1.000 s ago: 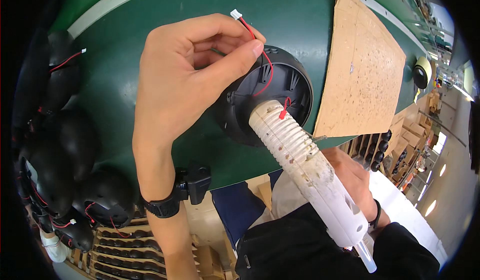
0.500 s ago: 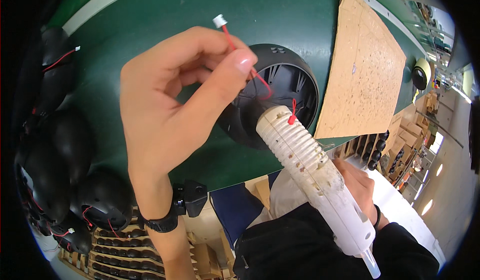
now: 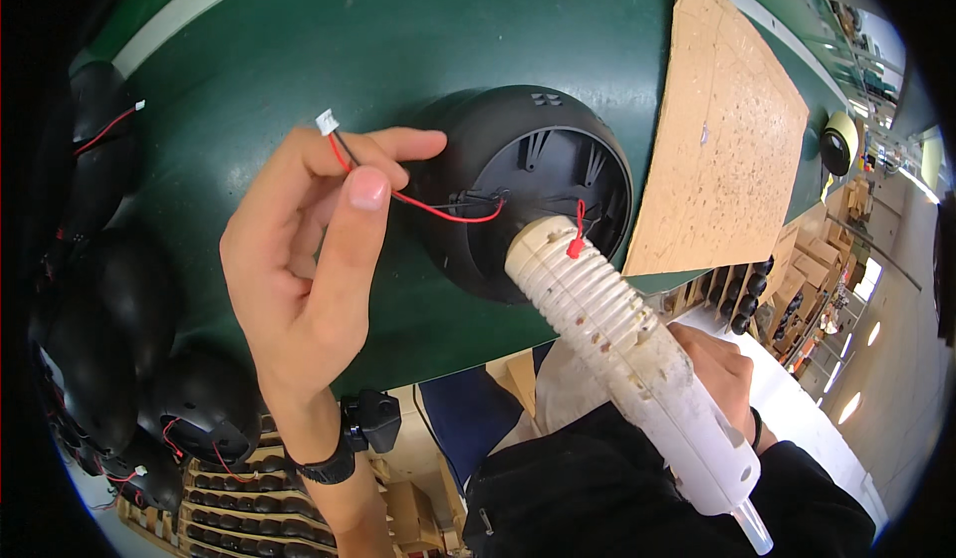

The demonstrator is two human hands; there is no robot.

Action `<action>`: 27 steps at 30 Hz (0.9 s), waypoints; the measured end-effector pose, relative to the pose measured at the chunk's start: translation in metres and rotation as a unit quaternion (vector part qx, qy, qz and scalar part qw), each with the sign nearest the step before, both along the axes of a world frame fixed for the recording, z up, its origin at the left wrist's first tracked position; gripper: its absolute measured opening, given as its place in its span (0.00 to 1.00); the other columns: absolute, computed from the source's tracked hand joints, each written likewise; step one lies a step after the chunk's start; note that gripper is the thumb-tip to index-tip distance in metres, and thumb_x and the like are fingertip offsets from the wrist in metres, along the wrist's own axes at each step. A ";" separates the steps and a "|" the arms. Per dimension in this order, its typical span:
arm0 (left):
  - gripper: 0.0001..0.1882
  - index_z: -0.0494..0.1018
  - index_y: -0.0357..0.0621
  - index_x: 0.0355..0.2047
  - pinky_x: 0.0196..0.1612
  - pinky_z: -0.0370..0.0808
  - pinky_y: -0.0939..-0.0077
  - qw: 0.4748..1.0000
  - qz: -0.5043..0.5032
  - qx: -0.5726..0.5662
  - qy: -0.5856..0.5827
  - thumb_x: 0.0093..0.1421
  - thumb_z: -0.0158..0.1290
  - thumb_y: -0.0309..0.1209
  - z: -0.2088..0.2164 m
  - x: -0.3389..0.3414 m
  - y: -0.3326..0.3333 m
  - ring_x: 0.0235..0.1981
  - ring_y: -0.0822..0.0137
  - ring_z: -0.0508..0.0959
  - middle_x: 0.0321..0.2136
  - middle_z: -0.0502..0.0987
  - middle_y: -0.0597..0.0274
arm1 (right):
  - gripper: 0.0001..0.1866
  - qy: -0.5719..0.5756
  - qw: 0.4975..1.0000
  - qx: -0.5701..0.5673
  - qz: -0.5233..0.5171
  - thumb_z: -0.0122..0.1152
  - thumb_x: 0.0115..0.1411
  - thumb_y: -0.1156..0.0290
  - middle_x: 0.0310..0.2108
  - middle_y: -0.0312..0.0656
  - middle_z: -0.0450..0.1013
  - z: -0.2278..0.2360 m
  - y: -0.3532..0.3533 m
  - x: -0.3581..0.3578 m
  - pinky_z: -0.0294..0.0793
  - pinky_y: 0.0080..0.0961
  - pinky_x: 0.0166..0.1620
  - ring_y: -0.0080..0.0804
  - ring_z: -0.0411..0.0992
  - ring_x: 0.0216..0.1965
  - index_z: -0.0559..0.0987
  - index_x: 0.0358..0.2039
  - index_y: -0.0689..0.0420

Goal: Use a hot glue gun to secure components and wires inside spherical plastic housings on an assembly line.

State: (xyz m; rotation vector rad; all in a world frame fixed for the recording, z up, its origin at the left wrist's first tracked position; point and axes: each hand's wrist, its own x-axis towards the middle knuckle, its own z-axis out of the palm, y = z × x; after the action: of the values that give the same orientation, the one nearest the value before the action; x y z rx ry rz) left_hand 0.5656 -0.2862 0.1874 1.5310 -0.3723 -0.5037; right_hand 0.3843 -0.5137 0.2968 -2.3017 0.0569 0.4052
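My left hand point(image 3: 317, 244) pinches a red and black wire point(image 3: 438, 210) between thumb and a finger, with the index finger stretched out to the right. The wire's white connector point(image 3: 327, 121) sticks up past the fingers, and its other end runs into a rounded black plastic housing point(image 3: 478, 165). My right hand point(image 3: 715, 371) is wrapped round a stained white hot glue gun point(image 3: 622, 344); the grip itself is hidden behind the gun. The nozzle points into the housing's open side. A clear glue stick point(image 3: 752, 528) sticks out at its back. A short red plug point(image 3: 576, 248) on a thin wire hangs over the gun's front.
A cardboard sheet point(image 3: 717, 140) lies on the green table point(image 3: 388, 20) right of the housing. Several black housings point(image 3: 204, 404) with wires crowd the left side. Racks of black parts point(image 3: 254, 503) stand below the table edge. A black and yellowish round part point(image 3: 839, 145) sits far right.
My left hand has moved left and down, drawing the wire out from the housing, and its index finger has stretched out. The glue gun has barely shifted.
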 end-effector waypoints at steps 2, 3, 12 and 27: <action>0.10 0.70 0.34 0.35 0.53 0.76 0.64 1.000 -0.010 0.014 0.001 0.71 0.45 0.29 0.002 -0.005 0.001 0.50 0.56 0.80 0.42 0.80 0.43 | 0.15 -0.006 1.000 0.000 0.000 0.71 0.48 0.76 0.31 0.50 0.75 0.000 -0.001 0.001 0.74 0.29 0.29 0.41 0.76 0.28 0.77 0.35 0.68; 0.10 0.70 0.34 0.35 0.53 0.76 0.64 1.000 -0.001 0.023 -0.003 0.72 0.45 0.29 0.002 -0.011 0.001 0.50 0.56 0.80 0.43 0.80 0.42 | 0.16 -0.012 1.000 0.002 0.000 0.70 0.48 0.76 0.34 0.53 0.76 0.000 -0.001 0.001 0.77 0.30 0.32 0.44 0.78 0.30 0.77 0.36 0.69; 0.15 0.76 0.32 0.40 0.45 0.79 0.67 0.981 0.025 0.190 0.018 0.58 0.59 0.33 0.040 -0.091 0.025 0.41 0.55 0.84 0.39 0.83 0.47 | 0.17 0.022 0.997 0.073 -0.024 0.69 0.51 0.74 0.41 0.60 0.77 0.016 -0.035 -0.029 0.81 0.38 0.44 0.51 0.80 0.41 0.78 0.39 0.72; 0.10 0.79 0.34 0.35 0.34 0.75 0.74 0.940 -0.117 0.232 -0.221 0.50 0.61 0.15 0.074 -0.021 -0.049 0.31 0.60 0.80 0.32 0.82 0.53 | 0.14 -0.011 1.000 -0.012 0.005 0.64 0.49 0.76 0.36 0.48 0.74 0.004 -0.030 -0.027 0.74 0.28 0.24 0.44 0.77 0.38 0.77 0.36 0.67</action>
State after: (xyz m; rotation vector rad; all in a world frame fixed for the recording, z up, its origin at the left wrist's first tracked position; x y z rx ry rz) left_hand 0.5448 -0.3350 0.2618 2.0774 -0.8350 -0.4462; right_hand 0.3572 -0.5433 0.3010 -2.3303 0.0396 0.3851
